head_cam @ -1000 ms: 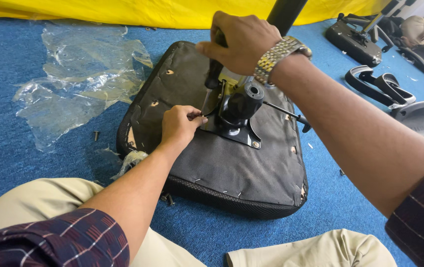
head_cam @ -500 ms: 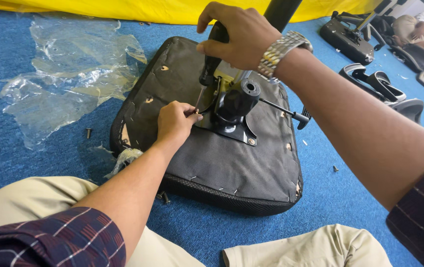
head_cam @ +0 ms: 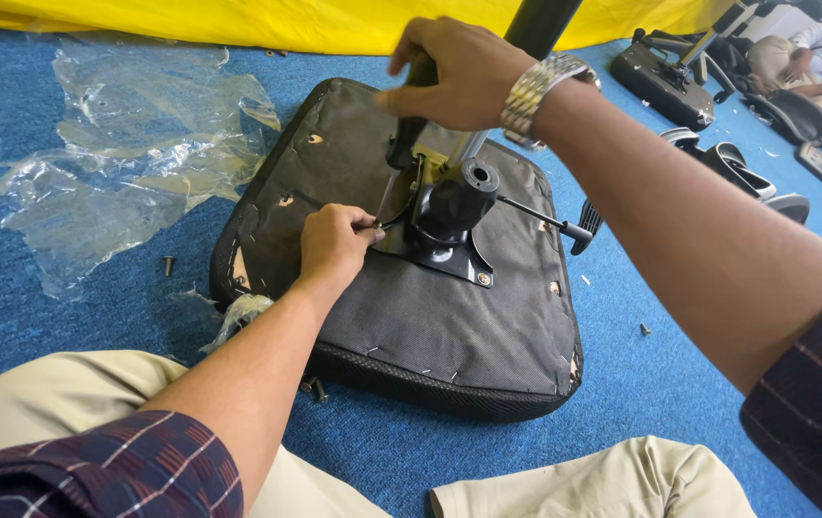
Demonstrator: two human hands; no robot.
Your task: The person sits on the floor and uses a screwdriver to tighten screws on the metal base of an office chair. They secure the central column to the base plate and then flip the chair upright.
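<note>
My left hand (head_cam: 332, 245) is curled into a loose fist on the grey fabric underside of an upturned office chair seat (head_cam: 488, 326), the fingers pinched shut around a thin dark tool or lever end (head_cam: 384, 226) that pokes out toward the black metal tilt mechanism plate (head_cam: 445, 216) bolted at the middle of that seat. What exactly the thin piece is I cannot tell, since my fingers cover most of it. My right hand (head_cam: 454, 72), with a silver metal link watch (head_cam: 538, 88) on its wrist, is closed around the top of a black handle (head_cam: 409, 134) that stands upright just above the mechanism, right beside a black cylinder (head_cam: 540, 21) rising out of the top of the view. A slim black lever rod with a knob end (head_cam: 547, 219) sticks out from the mechanism to the right, over the seat fabric. The seat lies flat on the blue carpet floor (head_cam: 66, 317), between my knees in beige trousers (head_cam: 56, 403) and the yellow sheet (head_cam: 238, 21) along the far edge. Crumpled clear plastic wrapping (head_cam: 133, 153) lies on the carpet to the left of the seat, and a small dark screw (head_cam: 168, 264) sits near it. More black chair parts (head_cam: 665, 82) lie well apart to the upper right.
</note>
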